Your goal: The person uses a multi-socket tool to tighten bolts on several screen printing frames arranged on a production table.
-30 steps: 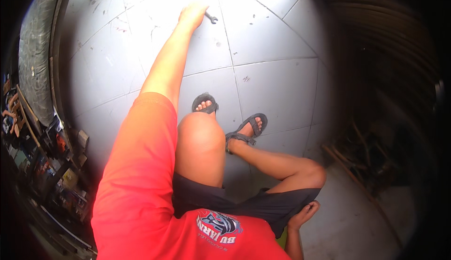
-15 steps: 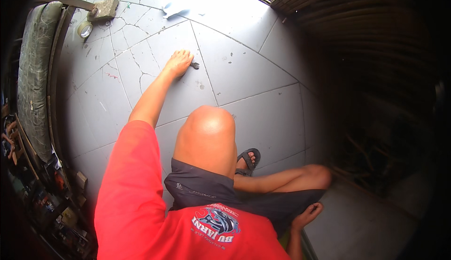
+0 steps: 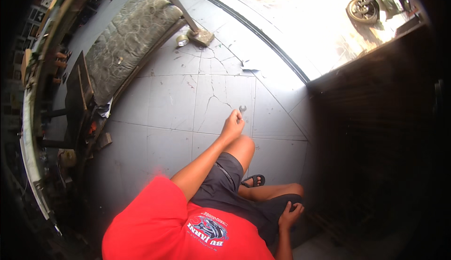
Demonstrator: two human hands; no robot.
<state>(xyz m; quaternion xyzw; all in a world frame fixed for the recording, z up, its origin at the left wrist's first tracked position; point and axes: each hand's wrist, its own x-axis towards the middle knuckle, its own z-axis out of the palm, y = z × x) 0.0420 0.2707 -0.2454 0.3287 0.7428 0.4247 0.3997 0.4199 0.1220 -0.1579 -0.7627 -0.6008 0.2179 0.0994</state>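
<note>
Left hand [image 3: 232,127] just beyond raised knee [image 3: 244,145]: fingers closed on wrench [image 3: 243,108], its open-ended head projecting past them, seen against tiled floor [image 3: 171,105]. Right hand [image 3: 290,216] on dark shorts [image 3: 212,192], fingers bent; cannot tell whether they grip cloth. Farther off: tape roll [image 3: 182,40] beside rough block [image 3: 201,38] under post [image 3: 176,4]; patterned cushion [image 3: 131,39] at left; motorcycle [image 3: 389,1] upper right.

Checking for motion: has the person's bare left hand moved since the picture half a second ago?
Yes: the left hand has come back toward the red shirt, judged against the branching crack in the grey tile floor.
</note>
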